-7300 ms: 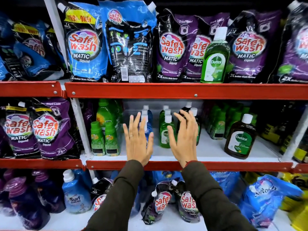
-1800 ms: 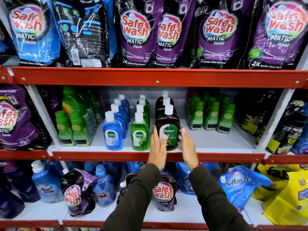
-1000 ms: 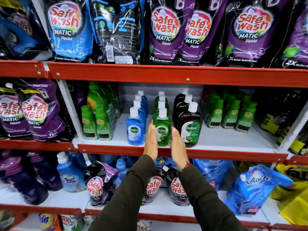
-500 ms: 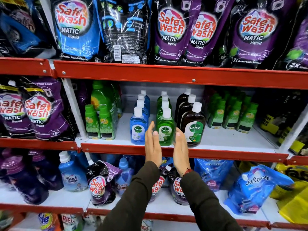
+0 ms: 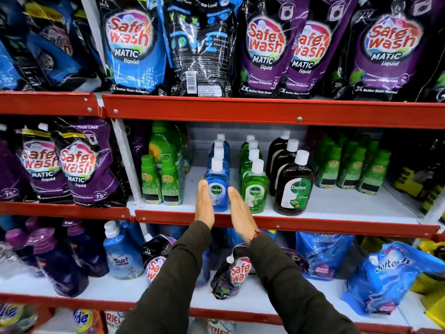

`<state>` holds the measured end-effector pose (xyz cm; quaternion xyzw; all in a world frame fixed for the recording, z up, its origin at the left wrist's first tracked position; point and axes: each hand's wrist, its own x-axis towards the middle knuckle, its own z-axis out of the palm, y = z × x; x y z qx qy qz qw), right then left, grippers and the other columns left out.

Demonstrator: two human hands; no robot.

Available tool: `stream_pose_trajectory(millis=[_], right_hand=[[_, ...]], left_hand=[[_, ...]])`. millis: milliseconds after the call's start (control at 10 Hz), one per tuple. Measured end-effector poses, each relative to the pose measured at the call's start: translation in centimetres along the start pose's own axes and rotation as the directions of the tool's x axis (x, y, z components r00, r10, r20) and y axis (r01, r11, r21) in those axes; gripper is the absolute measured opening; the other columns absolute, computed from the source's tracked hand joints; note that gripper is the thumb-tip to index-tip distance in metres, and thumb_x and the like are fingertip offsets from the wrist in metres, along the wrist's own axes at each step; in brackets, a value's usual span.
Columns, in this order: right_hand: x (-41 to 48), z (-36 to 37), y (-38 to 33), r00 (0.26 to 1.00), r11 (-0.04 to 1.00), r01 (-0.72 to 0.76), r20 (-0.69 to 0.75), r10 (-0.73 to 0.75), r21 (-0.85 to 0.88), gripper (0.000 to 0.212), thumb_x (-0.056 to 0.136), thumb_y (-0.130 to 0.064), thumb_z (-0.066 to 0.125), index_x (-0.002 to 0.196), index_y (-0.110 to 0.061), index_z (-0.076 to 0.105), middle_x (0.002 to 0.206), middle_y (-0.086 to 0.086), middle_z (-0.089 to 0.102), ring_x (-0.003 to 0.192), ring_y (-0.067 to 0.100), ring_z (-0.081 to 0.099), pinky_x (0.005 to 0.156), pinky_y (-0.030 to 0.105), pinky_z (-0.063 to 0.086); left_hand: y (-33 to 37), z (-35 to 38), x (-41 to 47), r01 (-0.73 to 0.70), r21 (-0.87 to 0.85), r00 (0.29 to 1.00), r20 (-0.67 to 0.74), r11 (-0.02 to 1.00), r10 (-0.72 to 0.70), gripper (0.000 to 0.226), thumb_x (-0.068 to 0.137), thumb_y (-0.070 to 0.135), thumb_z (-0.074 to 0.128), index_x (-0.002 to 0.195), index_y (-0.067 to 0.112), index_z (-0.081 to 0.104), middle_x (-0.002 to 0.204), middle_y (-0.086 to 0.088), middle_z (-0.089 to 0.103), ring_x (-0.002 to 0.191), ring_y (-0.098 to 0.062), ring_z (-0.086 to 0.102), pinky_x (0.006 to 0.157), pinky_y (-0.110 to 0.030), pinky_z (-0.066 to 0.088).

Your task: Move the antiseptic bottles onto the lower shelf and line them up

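Note:
On the white middle shelf [image 5: 349, 206] three rows of Dettol bottles run front to back: blue [image 5: 218, 182], green [image 5: 255, 186] and brown [image 5: 294, 186], all with white caps. My left hand [image 5: 204, 203] lies flat against the left side of the front blue bottle. My right hand [image 5: 239, 208] lies flat against its right side, between the blue and green rows. Fingers of both hands are straight, not wrapped around the bottle.
Small green bottles [image 5: 160, 182] stand left of the rows, more green bottles [image 5: 351, 167] to the right. Safe Wash pouches [image 5: 265, 44] fill the upper shelf. Pouches and detergent bottles [image 5: 122, 256] crowd the shelf below. Red shelf edges [image 5: 265, 109] run across.
Both hands shifted left, from either side of the front green bottle to either side of the front blue bottle. Earlier they framed the brown row.

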<state>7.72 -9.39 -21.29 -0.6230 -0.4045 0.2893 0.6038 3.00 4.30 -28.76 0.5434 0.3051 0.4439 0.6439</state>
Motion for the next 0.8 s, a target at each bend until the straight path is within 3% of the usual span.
stream_pose_trajectory(millis=[100,200,400,500,600,700,800], right_hand=[[1.1,0.9,0.8,1.0,0.999,-0.017,0.015,0.017,0.038,0.098,0.08,-0.088,0.04,0.153,-0.023,0.043,0.16,-0.004,0.045,0.149,0.009,0.04,0.129,0.042,0.025],[2.0,1.8,1.5,1.0,0.997,-0.003,0.012,0.002,0.076,0.103,0.073,-0.093,0.043,0.151,-0.027,0.045,0.157,-0.006,0.049,0.147,0.008,0.043,0.127,0.043,0.028],[2.1,1.5,1.8,0.999,0.996,-0.035,-0.005,0.035,0.082,0.1,0.076,-0.091,0.045,0.152,-0.026,0.044,0.157,-0.005,0.05,0.145,0.01,0.045,0.126,0.044,0.03],[2.0,1.4,1.5,0.999,0.997,-0.035,0.0,0.035,0.066,0.101,0.075,-0.091,0.044,0.151,-0.025,0.044,0.156,-0.003,0.051,0.144,0.011,0.047,0.126,0.043,0.032],[1.1,1.5,0.4,0.999,0.999,-0.038,0.008,0.038,0.031,0.098,0.078,-0.09,0.041,0.152,-0.025,0.043,0.158,-0.003,0.049,0.146,0.011,0.044,0.127,0.043,0.029],[-1.0,1.2,-1.8,1.0,0.998,-0.012,-0.003,0.012,-0.059,0.073,0.101,-0.063,0.036,0.158,-0.019,0.031,0.164,-0.003,0.035,0.154,0.013,0.03,0.127,0.028,0.015],[-2.6,0.4,-2.0,0.996,0.995,0.044,-0.079,-0.051,-0.089,0.059,0.107,-0.048,0.032,0.159,-0.02,0.03,0.166,-0.003,0.031,0.154,0.012,0.027,0.123,0.024,0.015]], left_hand=[[2.5,0.2,-1.7,-0.029,0.026,0.999,-0.032,0.999,0.03,0.102,0.08,0.094,0.041,0.151,0.021,0.049,0.15,-0.008,0.058,0.14,-0.023,0.054,0.122,-0.052,0.037],[2.9,-0.5,-1.2,-0.072,0.01,0.997,-0.013,0.997,0.072,0.11,0.077,0.098,0.039,0.156,0.023,0.042,0.158,-0.008,0.05,0.146,-0.022,0.047,0.125,-0.052,0.033],[3.1,-0.5,-1.4,-0.018,0.076,0.998,-0.053,0.997,0.022,0.114,0.073,0.102,0.037,0.157,0.025,0.039,0.158,-0.007,0.049,0.147,-0.021,0.045,0.126,-0.051,0.031],[6.8,0.6,-4.4,-0.028,0.14,0.998,-0.051,0.99,0.035,0.093,0.092,0.085,0.033,0.161,0.022,0.03,0.166,-0.006,0.038,0.152,-0.02,0.036,0.129,-0.046,0.025],[8.4,1.2,-6.0,-0.073,0.173,0.995,-0.055,0.982,0.084,0.06,0.112,0.045,0.026,0.164,0.017,0.014,0.172,-0.005,0.02,0.157,-0.019,0.022,0.131,-0.041,0.017],[8.6,1.3,-6.8,-0.082,0.214,0.993,-0.063,0.973,0.098,0.061,0.112,0.045,0.026,0.165,0.02,0.009,0.174,-0.004,0.011,0.16,-0.018,0.013,0.131,-0.042,0.012],[8.5,2.0,-7.9,-0.108,0.269,0.981,-0.129,0.957,0.147,0.059,0.112,0.042,0.029,0.165,0.022,0.012,0.174,-0.005,0.009,0.16,-0.019,0.008,0.127,-0.036,0.008]])
